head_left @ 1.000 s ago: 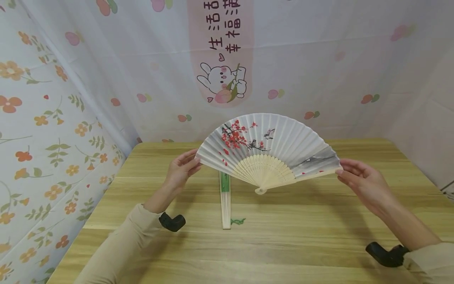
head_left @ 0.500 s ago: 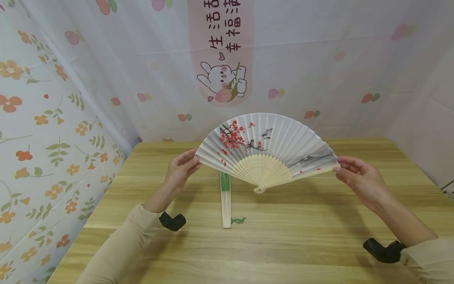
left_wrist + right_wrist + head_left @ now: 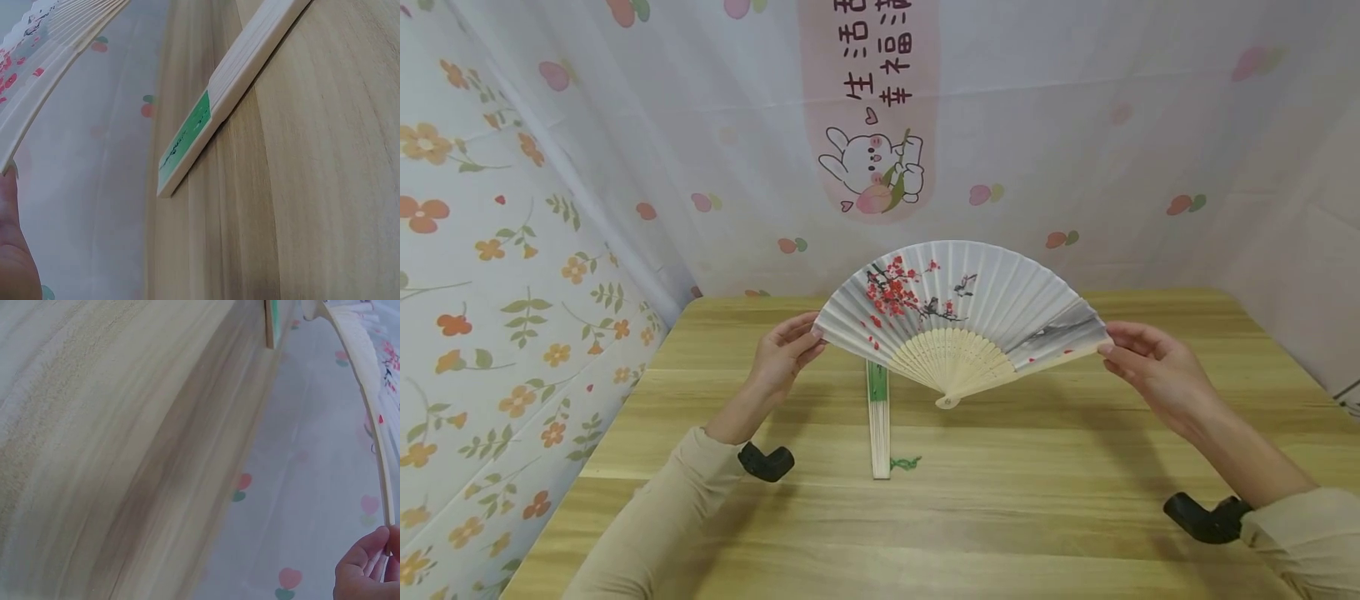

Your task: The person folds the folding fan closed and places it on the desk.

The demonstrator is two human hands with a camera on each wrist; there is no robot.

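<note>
A white folding fan (image 3: 977, 292) painted with red blossoms, small birds and a grey hill is spread wide above the table. Its pale slatted ribs meet at a pivot at the bottom. My left hand (image 3: 780, 358) pinches the left end of the fan between thumb and fingers. At the other end, my right hand (image 3: 1161, 375) pinches the outer rib, as the right wrist view also shows. Beneath lies a second fan, a folded green one (image 3: 878, 425) with pale ribs, its far part hidden behind the spread fan in the head view. A green tassel cord (image 3: 906, 463) rests beside its near end.
The wooden table (image 3: 1000, 517) reaches back to a white curtain (image 3: 1075, 125) printed with fruit, a rabbit and lettering. A flower-patterned cloth (image 3: 512, 333) hangs at the left. Black camera mounts sit at the left wrist (image 3: 766, 462) and right wrist (image 3: 1206, 517).
My right hand has moved slightly left and up with its end of the fan, so the spread is a little narrower. The left hand and the folded fan stay nearly in place.
</note>
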